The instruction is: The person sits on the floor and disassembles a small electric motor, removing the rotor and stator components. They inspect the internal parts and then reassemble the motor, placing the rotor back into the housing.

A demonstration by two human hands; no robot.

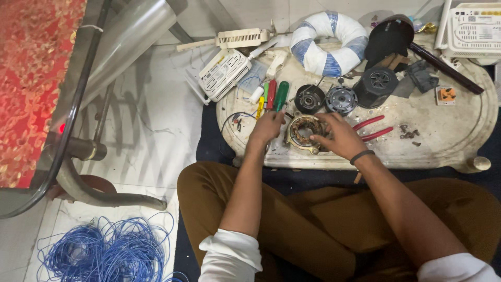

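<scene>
Copper-brown windings are showing inside the round motor stator (305, 133), which is lying flat on the white oval board (454, 137) near the board's front edge. The right hand (340, 137) is resting on the right side of the stator, with its fingers curled over the rim and gripping it; a dark band is sitting on that wrist. The left hand (267, 128) is sitting just left of the stator, its fingers bent down toward the board at the tip of the green-handled screwdriver (282, 95); whether those fingers are pinching anything, I cannot tell.

Just behind the stator, two round motor parts are lying side by side: a black bell housing (310, 98) and a grey end cap (341, 100). Farther right of those, a black motor body (375, 86) is standing. Red-handled pliers (371, 128) are lying just right of the stator, partly under the right hand. Left of the green-handled screwdriver, a red-handled screwdriver (271, 94) and a yellow tool (260, 107) are lying close together. Well behind the stator, a blue-and-white wound ring (329, 43) is resting at the back of the board, and a white vented box (225, 73) is lying off the board's left corner. Far left of the stator and nearer the person, a loose coil of blue wire (107, 250) is lying on the floor.
</scene>
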